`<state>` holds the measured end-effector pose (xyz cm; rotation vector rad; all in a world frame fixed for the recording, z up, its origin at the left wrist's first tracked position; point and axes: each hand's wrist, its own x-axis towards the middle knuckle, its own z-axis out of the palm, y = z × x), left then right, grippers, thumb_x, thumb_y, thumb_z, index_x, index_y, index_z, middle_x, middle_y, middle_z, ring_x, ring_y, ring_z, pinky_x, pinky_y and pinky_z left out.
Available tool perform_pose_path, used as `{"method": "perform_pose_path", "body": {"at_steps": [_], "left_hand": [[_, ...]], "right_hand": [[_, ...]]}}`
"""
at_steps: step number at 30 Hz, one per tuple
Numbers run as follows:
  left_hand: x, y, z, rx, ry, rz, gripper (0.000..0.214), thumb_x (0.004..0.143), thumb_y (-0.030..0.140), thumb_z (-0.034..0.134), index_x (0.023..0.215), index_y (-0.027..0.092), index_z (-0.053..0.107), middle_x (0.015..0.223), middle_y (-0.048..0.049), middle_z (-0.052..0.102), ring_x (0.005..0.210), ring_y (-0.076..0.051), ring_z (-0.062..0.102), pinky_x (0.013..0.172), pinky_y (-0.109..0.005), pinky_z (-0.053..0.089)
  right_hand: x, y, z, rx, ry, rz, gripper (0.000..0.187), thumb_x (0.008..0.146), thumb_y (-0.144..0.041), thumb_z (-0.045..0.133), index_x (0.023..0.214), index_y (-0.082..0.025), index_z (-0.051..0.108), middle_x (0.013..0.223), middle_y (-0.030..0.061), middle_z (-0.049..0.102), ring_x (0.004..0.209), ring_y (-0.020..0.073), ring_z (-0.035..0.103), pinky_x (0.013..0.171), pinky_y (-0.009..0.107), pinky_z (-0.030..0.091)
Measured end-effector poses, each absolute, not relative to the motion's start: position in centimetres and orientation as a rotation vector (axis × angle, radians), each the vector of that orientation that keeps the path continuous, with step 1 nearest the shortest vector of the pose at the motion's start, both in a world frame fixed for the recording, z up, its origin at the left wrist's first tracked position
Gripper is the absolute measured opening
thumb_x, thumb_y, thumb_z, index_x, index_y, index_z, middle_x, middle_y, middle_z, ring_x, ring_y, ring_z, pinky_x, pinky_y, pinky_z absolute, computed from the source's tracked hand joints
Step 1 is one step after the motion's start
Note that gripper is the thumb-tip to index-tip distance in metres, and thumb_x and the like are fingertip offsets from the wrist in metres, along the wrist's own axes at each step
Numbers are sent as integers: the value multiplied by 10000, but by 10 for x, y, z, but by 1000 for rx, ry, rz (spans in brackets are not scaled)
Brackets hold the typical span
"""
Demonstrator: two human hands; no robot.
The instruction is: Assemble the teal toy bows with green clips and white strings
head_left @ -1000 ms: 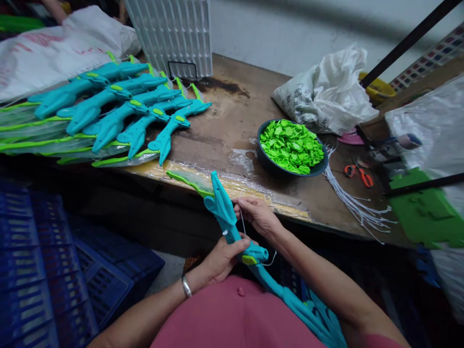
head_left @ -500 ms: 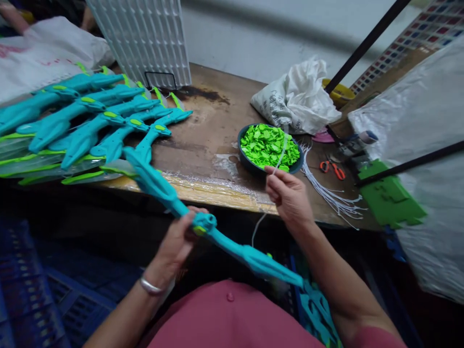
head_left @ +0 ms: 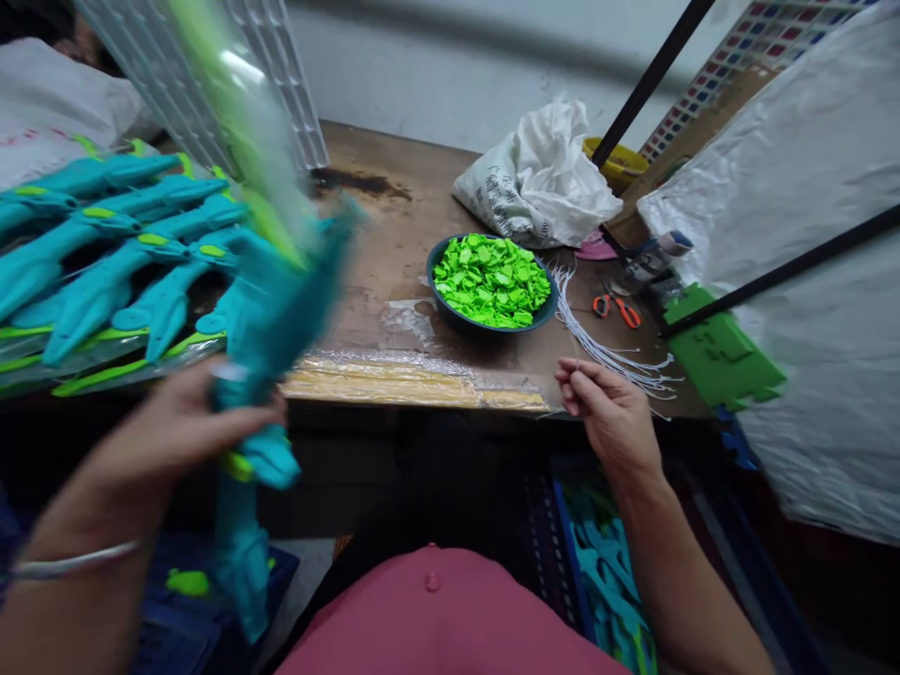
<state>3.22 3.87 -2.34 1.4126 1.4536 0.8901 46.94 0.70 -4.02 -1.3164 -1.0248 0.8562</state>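
Note:
My left hand (head_left: 175, 422) is wrapped round the middle of a turquoise plastic toy bow (head_left: 243, 553), which stands nearly upright and is blurred by motion. A clear and lime-green blade-like part (head_left: 260, 141) rises from its upper end. My right hand (head_left: 611, 403) is at the table's front edge, thumb and fingertips pinched together; what they hold, if anything, does not show clearly. Just behind that hand lies a bundle of white cords (head_left: 597, 342). A dark bowl (head_left: 450, 314) of small lime-green plastic pieces (head_left: 492, 281) sits to its upper left.
Similar turquoise bows (head_left: 91, 234) lie in a row at left, before a ribbed panel (head_left: 299, 103). Orange-handled pliers (head_left: 625, 312), a green foam mat (head_left: 724, 352) and a white sack (head_left: 534, 183) are at right. Below, a blue crate (head_left: 573, 562) holds turquoise parts.
My left hand has swung the bow left and turned it from slanting to nearly upright. My right hand has moved right and down; the white cord seen in it before no longer shows clearly.

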Motion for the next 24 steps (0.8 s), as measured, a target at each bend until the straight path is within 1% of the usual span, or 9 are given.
{"method": "perform_pose_path", "body": {"at_steps": [1, 4, 8, 10, 13, 15, 18, 20, 24], "left_hand": [[50, 36, -35, 1534, 1368, 674, 394, 640, 425, 839, 893, 176, 667, 719, 21, 699, 613, -198, 648, 544, -250, 508], [103, 19, -74, 1836, 1112, 147, 246, 815, 411, 690, 914, 187, 663, 715, 6, 675, 642, -195, 639, 584, -244, 450], [135, -15, -122, 2132, 1090, -144, 247, 879, 397, 592, 1013, 201, 657, 859, -64, 736, 814, -271, 706, 701, -300, 445], [135, -27, -135, 2173, 1091, -214, 287, 924, 388, 521, 1099, 196, 645, 950, -100, 753, 906, -305, 721, 747, -335, 469], [129, -35, -143, 2200, 1095, -283, 348, 961, 363, 443, 1175, 170, 637, 1010, -135, 760, 965, -335, 729, 799, -393, 509], [126, -37, -145, 2232, 1119, -311, 411, 953, 348, 444, 1257, 133, 620, 1066, -171, 760, 1007, -358, 727, 845, -442, 527], [122, -41, -148, 2270, 1153, -314, 477, 950, 340, 453, 1344, 108, 589, 1093, -188, 764, 1007, -366, 735, 863, -480, 550], [119, -43, -152, 2301, 1178, -265, 468, 949, 355, 471, 1334, 126, 605, 1081, -176, 775, 985, -359, 745, 847, -472, 570], [115, -48, -160, 2385, 1213, -166, 427, 929, 388, 526, 1276, 169, 644, 1031, -143, 794, 932, -340, 764, 814, -427, 598]], "right_hand": [[469, 6, -46, -1329, -1011, 849, 243, 795, -358, 782, 973, -193, 772, 772, 26, 653, 588, 91, 514, 455, 202, 353], [470, 0, -60, -1393, -998, 773, 255, 838, -394, 746, 985, -189, 779, 603, -37, 506, 500, 69, 400, 426, 201, 256], [473, -16, -75, -1517, -1056, 654, 255, 871, -405, 708, 989, -193, 790, 523, -55, 479, 468, 89, 399, 450, 228, 312], [472, -24, -79, -1560, -1087, 630, 222, 869, -379, 713, 975, -205, 802, 568, -29, 577, 518, 119, 500, 515, 256, 418], [466, -31, -84, -1599, -1158, 578, 172, 872, -337, 706, 963, -237, 812, 797, 25, 735, 735, 188, 657, 724, 324, 534], [462, -31, -87, -1605, -1216, 530, 155, 875, -319, 696, 948, -247, 813, 874, 41, 749, 806, 206, 673, 788, 341, 538], [455, -27, -90, -1605, -1270, 451, 176, 899, -297, 663, 988, -249, 807, 813, 42, 719, 727, 191, 648, 734, 335, 532], [453, -24, -89, -1606, -1271, 407, 196, 921, -292, 646, 1037, -257, 799, 839, 47, 737, 731, 198, 667, 740, 342, 541], [452, -23, -83, -1588, -1257, 403, 176, 931, -315, 666, 1045, -290, 799, 1012, 40, 785, 900, 252, 733, 853, 378, 566]]}}
